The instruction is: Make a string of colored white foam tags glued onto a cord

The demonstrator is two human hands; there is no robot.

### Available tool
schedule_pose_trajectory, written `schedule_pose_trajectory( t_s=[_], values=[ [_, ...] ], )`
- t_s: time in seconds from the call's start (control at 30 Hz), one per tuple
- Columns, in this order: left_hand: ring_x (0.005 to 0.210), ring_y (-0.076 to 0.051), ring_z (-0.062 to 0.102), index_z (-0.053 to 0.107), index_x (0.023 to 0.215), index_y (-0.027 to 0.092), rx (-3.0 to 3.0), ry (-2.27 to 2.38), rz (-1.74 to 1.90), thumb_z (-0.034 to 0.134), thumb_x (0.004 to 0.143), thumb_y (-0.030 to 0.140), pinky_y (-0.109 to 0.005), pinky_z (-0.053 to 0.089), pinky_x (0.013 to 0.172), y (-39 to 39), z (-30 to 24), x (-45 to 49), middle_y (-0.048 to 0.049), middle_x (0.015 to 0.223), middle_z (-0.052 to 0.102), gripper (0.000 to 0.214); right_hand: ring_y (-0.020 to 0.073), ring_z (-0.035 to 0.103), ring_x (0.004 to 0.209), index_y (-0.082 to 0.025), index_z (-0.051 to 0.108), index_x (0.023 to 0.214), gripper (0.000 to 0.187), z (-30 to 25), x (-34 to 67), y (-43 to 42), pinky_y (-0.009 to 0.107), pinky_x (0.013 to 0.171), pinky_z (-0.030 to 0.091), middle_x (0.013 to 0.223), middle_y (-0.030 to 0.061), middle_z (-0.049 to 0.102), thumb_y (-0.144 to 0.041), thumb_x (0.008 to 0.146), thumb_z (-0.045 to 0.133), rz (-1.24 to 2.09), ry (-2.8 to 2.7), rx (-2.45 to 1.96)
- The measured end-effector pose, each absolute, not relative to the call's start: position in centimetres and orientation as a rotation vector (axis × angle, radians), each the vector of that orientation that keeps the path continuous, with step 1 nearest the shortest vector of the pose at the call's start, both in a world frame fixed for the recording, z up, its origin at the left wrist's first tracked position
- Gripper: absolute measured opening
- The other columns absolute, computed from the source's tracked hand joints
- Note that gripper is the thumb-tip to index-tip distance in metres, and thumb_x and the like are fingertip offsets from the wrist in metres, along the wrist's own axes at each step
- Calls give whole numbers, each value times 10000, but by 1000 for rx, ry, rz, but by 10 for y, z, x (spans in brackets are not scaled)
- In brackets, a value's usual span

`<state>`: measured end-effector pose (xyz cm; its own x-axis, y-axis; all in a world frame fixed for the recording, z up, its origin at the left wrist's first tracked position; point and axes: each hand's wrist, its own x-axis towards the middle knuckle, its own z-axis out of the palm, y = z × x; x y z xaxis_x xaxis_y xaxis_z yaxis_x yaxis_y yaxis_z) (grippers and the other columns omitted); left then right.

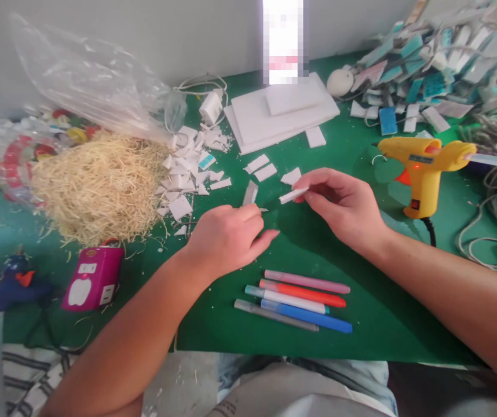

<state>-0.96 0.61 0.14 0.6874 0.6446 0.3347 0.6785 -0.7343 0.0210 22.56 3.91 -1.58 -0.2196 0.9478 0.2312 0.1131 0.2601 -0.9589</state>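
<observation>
My right hand (339, 202) pinches a small white foam board piece (292, 196) between thumb and fingertips, above the green table. Palm down, my left hand (229, 240) is low over the table, its fingers curled under and its thumb pointing right. A greyish-white strip (251, 193) sticks out just beyond its knuckles, and a thin pointed tip (263, 209) shows beside them. What the curled fingers grip is hidden. Close by lie two white rectangles (265, 172) and another white offcut (291, 176).
A yellow glue gun (422, 168) stands at right, its light lit. Several markers (304, 292) lie in front. Straw (105, 185), white scraps (183, 174) and a magenta power box (92, 278) are left. White boards (281, 113) lie behind; coiled cables (496, 214) sit far right.
</observation>
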Motion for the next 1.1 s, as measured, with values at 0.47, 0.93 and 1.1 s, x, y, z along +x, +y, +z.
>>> schedule_pose_trajectory(
  t_s=[0.47,0.93,1.1],
  values=[
    [670,-149,688,729,1097,191,-2730,-1302,-495,627,997,286,-263,491,598,2,-1,-2,-8,926,770,172,192,766,1030,-257,791,740,368,-24,233,44,383,964,611,1105,10,814,-9,800,526,1211,-1807,-864],
    [1116,-246,716,693,1248,115,-2885,-1109,-538,547,1017,169,-364,587,935,10,-4,-2,-115,1212,776,278,263,755,1121,-284,788,999,154,-15,228,34,495,1054,590,1043,31,828,-261,997,636,778,-1688,-1008],
    [926,-244,734,740,1110,131,-2679,-1298,-518,585,1022,276,-355,591,811,5,5,-6,-98,1045,799,230,300,728,1217,-319,736,1248,268,-16,228,33,561,1058,587,1413,51,719,-402,1016,630,736,-1678,-947]
  ],
)
